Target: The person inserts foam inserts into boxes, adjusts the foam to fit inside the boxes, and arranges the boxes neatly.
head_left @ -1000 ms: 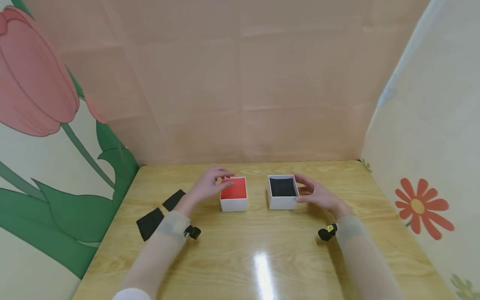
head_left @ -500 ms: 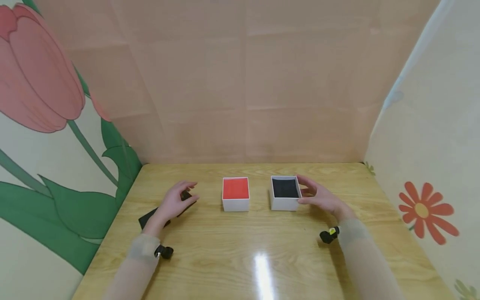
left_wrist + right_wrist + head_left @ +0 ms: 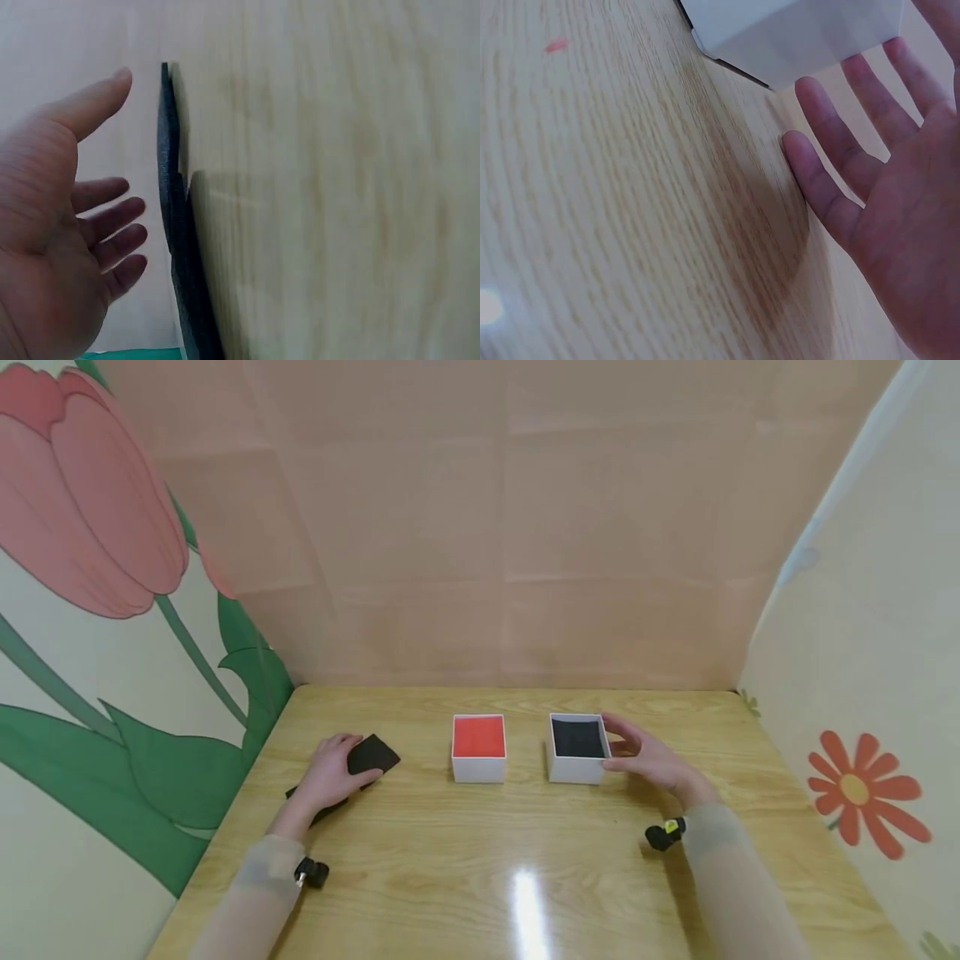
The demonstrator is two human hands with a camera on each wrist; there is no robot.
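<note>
In the head view, my left hand (image 3: 327,774) hovers at the left over two flat black pieces (image 3: 372,754), partly hiding them. The left wrist view shows these thin black pieces (image 3: 171,150) edge-on, apart from the hand (image 3: 52,202), whose fingers are relaxed and hold nothing. My right hand (image 3: 656,762) rests at the right side of a white box with a black inside (image 3: 579,770), thumb by the near corner and index finger by the far one. In the right wrist view, loosely bent fingers (image 3: 874,105) touch or nearly touch the white box (image 3: 810,37).
A second white box with a red inside (image 3: 478,770) stands left of the black-lined one. Both are on a wood-grain table (image 3: 450,860). A pinkish-brown sheet (image 3: 480,527) hangs behind the table, with flower-printed panels on both sides.
My left hand has moved from above the red-lined box leftward and down to the black pieces. The right hand stays beside the black-lined box. The head view has shifted slightly.
</note>
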